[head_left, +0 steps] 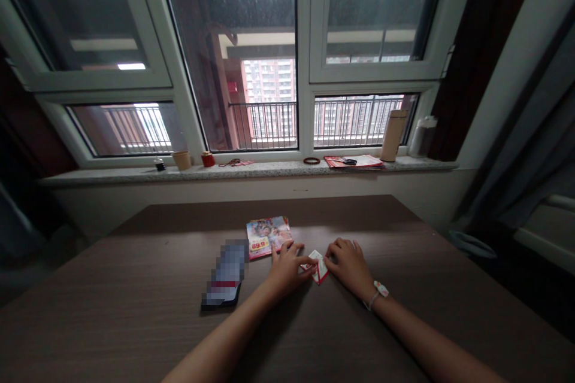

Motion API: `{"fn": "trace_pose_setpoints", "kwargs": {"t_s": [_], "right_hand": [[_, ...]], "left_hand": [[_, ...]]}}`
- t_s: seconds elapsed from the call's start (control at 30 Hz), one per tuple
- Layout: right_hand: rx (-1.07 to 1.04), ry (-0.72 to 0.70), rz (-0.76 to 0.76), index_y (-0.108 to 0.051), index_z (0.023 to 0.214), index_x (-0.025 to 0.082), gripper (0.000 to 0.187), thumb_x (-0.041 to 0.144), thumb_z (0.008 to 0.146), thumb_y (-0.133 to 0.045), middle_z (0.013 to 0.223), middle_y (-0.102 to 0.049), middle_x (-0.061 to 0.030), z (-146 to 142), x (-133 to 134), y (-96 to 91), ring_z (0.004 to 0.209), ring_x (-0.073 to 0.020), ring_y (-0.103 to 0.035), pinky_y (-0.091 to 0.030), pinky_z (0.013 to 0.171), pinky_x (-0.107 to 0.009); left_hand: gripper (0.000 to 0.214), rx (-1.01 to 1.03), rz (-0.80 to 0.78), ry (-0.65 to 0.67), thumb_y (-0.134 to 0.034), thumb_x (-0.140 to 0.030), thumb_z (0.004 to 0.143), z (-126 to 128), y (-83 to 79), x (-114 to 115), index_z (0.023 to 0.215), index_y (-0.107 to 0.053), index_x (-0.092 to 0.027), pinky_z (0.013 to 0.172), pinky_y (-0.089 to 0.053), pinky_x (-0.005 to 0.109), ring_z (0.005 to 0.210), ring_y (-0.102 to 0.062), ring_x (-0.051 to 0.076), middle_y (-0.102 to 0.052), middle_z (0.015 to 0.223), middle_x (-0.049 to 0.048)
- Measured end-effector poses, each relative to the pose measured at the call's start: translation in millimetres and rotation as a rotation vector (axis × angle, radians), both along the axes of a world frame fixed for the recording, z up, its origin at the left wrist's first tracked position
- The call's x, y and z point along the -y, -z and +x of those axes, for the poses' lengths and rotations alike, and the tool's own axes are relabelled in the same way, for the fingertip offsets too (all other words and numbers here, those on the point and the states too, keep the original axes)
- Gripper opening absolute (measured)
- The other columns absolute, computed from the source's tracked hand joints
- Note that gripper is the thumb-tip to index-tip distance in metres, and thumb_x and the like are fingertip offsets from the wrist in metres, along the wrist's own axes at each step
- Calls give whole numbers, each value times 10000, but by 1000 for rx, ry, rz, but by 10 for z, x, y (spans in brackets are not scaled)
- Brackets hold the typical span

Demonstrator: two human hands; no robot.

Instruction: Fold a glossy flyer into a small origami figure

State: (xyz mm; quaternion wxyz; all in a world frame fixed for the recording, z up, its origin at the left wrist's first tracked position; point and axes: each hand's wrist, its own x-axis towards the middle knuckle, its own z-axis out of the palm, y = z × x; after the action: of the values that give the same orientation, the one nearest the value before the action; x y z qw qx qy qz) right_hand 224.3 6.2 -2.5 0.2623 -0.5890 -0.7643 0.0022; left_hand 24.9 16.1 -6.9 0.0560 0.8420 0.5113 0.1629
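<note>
A small folded piece of paper (320,271), white with red edges and red print, lies on the table between my hands. My left hand (285,268) holds its left side between thumb and index finger, the other fingers reaching toward the leaflets. At the opposite corner, the curled fingers of my right hand (349,264) grip the paper's edge, their tips partly hidden. A bracelet (380,289) circles my right wrist. Just beyond my left hand is a stack of colourful printed leaflets (269,234). Left of that hand lies a phone (225,275), its screen blurred out.
The brown table (148,287) reaches toward a stone windowsill (265,169). Along the sill stand a paper cup (182,160), a red spool (208,159), a dark bracelet (311,161), scissors (348,161) on red papers (371,161), and a tan flask (393,136).
</note>
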Motion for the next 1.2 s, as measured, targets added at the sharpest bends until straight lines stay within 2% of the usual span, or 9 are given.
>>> {"fn": "trace_pose_setpoints", "kwargs": {"t_s": [0.2,0.5,0.67,0.93,1.2], "right_hand": [[5,34,13,-623,813,232,133,330,843,-538,891,-602,-26,8,-16,14,945,-210,-536,-323,962,-388],[-16,-66,42,-644,938,253,161,291,877,-501,970,-608,-35,28,20,36,993,-211,-541,-240,1058,-474],[-10,-114,43,-678,911,280,169,284,878,-512,962,-613,-26,44,87,-6,1002,-208,-543,-199,1086,-516],[31,-154,48,-681,931,282,153,280,870,-540,998,-606,-28,75,97,-18,1039,-201,-537,-175,1107,-537],[58,-171,115,-670,967,280,161,241,868,-549,1040,-602,-38,79,99,28,1073,-207,-523,-192,1096,-558]], "left_hand": [[259,11,-7,4,-591,-496,841,-5,11,-10,1081,-673,-441,1033,-144,706,1300,-309,337,-491,1355,21],[238,10,16,7,-608,-450,840,3,38,-9,1069,-669,-424,1026,-147,718,1304,-314,335,-498,1347,19],[268,-3,37,20,-617,-438,833,10,9,32,1099,-641,-407,1037,-129,713,1306,-319,323,-507,1336,24],[309,-28,55,27,-541,-486,875,0,-26,83,1180,-593,-490,1048,-57,716,1330,-278,335,-446,1391,4],[331,-51,70,-2,-542,-506,864,20,-22,93,1194,-572,-501,1048,-16,713,1348,-272,321,-436,1410,7]]}}
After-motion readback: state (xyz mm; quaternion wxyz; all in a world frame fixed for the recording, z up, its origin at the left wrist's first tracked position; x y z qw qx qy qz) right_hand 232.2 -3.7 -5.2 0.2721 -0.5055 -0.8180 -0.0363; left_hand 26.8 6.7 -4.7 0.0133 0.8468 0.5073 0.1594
